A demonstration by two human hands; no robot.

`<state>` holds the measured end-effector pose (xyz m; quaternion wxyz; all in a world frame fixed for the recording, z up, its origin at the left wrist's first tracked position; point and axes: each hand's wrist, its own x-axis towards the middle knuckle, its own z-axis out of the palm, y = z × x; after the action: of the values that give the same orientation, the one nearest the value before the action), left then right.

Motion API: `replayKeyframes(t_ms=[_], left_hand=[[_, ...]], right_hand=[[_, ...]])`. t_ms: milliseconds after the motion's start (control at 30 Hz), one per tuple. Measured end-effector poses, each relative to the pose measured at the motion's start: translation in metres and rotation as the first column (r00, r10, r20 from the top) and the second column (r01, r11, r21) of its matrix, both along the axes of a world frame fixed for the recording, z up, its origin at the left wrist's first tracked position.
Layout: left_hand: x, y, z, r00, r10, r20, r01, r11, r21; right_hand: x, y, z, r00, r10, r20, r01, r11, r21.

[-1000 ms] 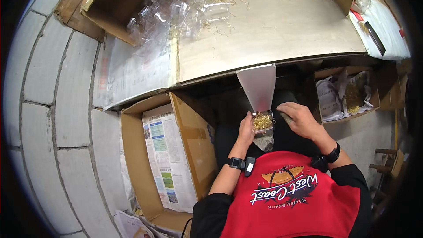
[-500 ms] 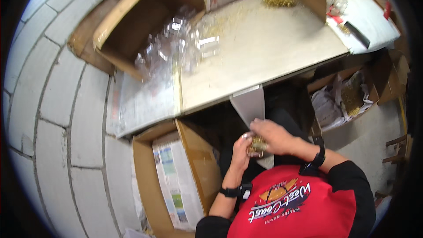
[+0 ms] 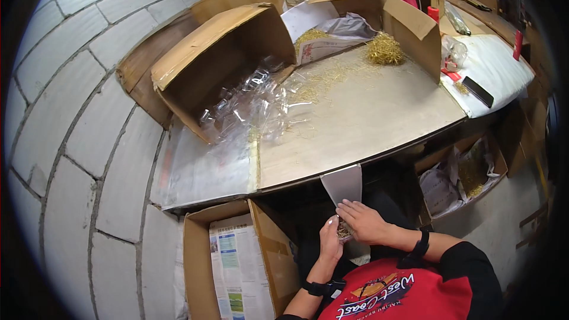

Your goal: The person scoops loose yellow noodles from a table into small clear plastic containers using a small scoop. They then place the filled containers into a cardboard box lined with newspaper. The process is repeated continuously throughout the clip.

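Note:
Close to my body, below the table's front edge, my left hand (image 3: 331, 240) is closed around a small clear container (image 3: 343, 230) with thin gold-coloured pieces in it. Fingers stretched out, my right hand (image 3: 366, 223) lies over the top of the container. Between them the hands hide most of it, so its full shape cannot be made out. Just beyond my right fingertips a pale strip (image 3: 344, 184) hangs down from the table edge.
On the table (image 3: 349, 124) lie a heap of gold-coloured thin pieces (image 3: 385, 49) and many clear plastic containers (image 3: 255, 104), spilling from a tipped cardboard box (image 3: 219, 53). Below stand a newspaper-lined box (image 3: 237, 261) and another box (image 3: 462, 175) holding gold pieces. A brick wall (image 3: 65, 154) rises at left.
My view has tilted up, showing more of the table's far side and a wall clock. My right hand now lies flatter over the container, covering more of the gold pieces.

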<state>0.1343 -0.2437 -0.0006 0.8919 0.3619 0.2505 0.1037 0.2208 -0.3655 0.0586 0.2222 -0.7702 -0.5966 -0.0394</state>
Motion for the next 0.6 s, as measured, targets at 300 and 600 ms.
replayKeyframes(t_ms=[300,600], left_hand=[[-0.005,0.012,-0.001,0.995,0.103,0.003,-0.103,0.994,0.044],[-0.005,0.015,-0.001,0.983,0.182,-0.01,-0.181,0.983,0.035]], right_hand=[[-0.003,0.019,-0.005,1.0,-0.007,-0.008,0.007,1.0,-0.014],[-0.006,0.025,0.0,1.0,0.02,-0.009,-0.021,0.993,-0.12]])
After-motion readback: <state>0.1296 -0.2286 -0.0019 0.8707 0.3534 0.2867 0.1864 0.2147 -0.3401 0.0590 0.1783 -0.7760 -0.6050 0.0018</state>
